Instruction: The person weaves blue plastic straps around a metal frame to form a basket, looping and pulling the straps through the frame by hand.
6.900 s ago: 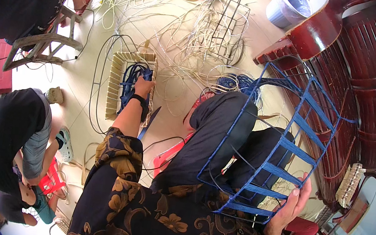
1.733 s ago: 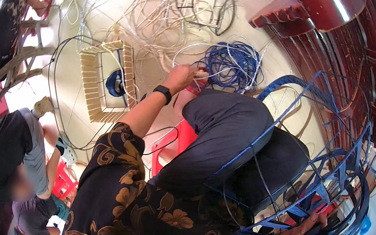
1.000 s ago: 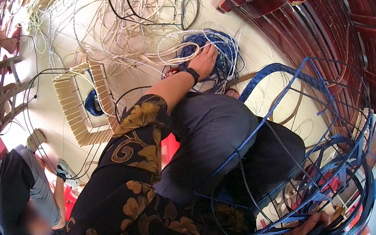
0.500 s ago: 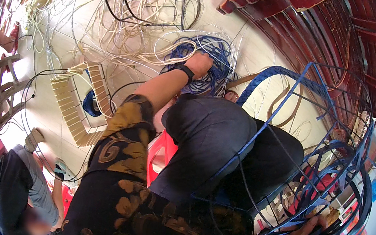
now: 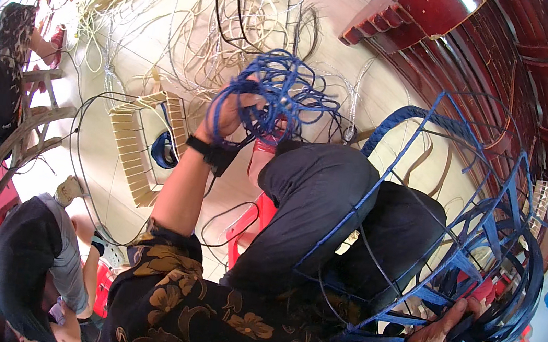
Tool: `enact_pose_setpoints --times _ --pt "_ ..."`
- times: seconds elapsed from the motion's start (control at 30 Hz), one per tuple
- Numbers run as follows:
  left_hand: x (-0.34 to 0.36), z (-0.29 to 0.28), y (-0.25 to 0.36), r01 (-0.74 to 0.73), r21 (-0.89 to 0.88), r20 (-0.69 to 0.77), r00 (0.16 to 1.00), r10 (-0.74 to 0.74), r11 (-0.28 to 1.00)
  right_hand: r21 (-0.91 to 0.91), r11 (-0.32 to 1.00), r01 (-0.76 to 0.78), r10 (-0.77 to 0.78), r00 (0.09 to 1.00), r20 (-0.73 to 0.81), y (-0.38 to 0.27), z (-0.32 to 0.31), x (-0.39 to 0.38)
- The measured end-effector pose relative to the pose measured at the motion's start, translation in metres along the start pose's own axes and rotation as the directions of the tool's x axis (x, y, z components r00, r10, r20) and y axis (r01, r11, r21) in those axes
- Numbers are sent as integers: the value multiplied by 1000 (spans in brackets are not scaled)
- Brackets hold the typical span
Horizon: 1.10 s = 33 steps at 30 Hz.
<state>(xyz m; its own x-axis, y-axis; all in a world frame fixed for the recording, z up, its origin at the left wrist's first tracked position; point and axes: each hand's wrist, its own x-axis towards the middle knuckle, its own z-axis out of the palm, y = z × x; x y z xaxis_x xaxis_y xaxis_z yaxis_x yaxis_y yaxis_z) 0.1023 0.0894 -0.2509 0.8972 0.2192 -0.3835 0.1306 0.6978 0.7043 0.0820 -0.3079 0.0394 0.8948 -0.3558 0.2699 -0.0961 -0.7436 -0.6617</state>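
Observation:
My left hand [image 5: 227, 115], with a black band on the wrist, is closed on a tangled bundle of blue cord [image 5: 277, 95]. Loops of it spread over the fingers and hang to the right, above the floor. On the right, a wire basket frame [image 5: 392, 169], partly wound with blue strip, leans across my lap. At its lower right rim, my right hand [image 5: 428, 340] is closed around the frame, its thumb uppermost and some fingers hidden. A coil of dark blue flat strips [image 5: 521, 321] hangs right beside that hand.
Loose cream strands [image 5: 129, 7] cover the floor at the far left. A cream-wound rectangular frame [image 5: 131, 152] lies left of my forearm, with a small blue coil [image 5: 164, 150] inside. Dark red wooden furniture [image 5: 466, 79] stands at the right. Another person [image 5: 33, 264] sits at lower left.
My left hand has lifted the blue cord bundle off the floor and drawn it left and nearer, turning the wrist. My right hand stays on the frame. The view has shifted slightly.

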Motion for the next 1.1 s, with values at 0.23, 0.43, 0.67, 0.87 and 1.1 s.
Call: enact_pose_setpoints --times 0.23,0.43,0.67,0.87,1.1 --pt "-112 -49 70 -318 -143 -57 948 313 937 -87 989 117 -116 993 15 12 -10 -1" --pt "-184 -68 149 -491 -180 -139 871 472 853 -149 983 112 -109 994 27 -8 -1 -3" --pt "-282 -88 189 -651 211 -360 641 677 729 -19 998 62 -60 990 126 -3 -8 4" --pt "-224 -12 158 226 907 -411 287 865 355 4 976 218 -217 971 101 8 -3 5" --pt "-180 -114 46 595 730 -602 329 727 335 55 982 181 -186 974 130 2 -7 1"
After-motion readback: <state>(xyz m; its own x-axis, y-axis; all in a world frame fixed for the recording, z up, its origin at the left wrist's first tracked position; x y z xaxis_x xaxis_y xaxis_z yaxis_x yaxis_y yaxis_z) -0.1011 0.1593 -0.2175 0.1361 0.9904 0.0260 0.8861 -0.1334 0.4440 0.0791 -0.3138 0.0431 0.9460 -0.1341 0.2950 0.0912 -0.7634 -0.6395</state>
